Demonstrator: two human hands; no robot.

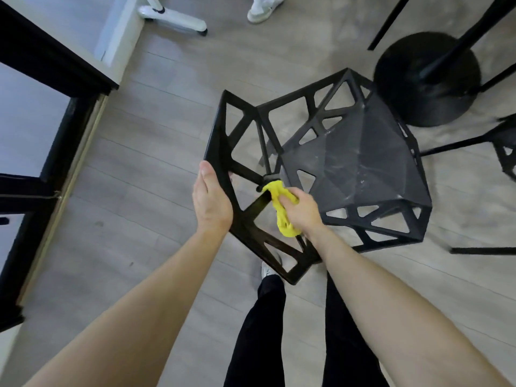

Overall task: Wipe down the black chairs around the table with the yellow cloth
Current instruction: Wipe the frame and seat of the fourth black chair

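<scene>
The left hand [212, 199] lies along the top edge of the backrest of the black angular chair with triangular cut-outs [354, 169], fingers fairly straight and thumb laid on the rail, steadying it rather than clamping it. The right hand [300, 209] is closed round the bunched yellow cloth [282, 210], pressing it on a slanted strut of the backrest frame just right of the left hand. The seat spreads out beyond the right hand, dull and streaked with pale marks (dust or scuffs, I cannot tell which).

What could go wrong, as I judge it: the left hand only rests on the rail, so a hard rub along the strut could slide or tip the chair toward the black round pedestal base of the worktop [427, 79], which stands close beyond the seat, or against a second black chair [505, 146] at the far right of the right hand. The cloth is wadded tight, so little of it meets the metal; narrow edges inside the cut-outs may be missed, and a loose fold could snag on a sharp corner of the frame. The person's own white shoe [268, 268] sits under the frame below both hands, where a shifting leg could catch it. The seat looks not yet wiped
</scene>
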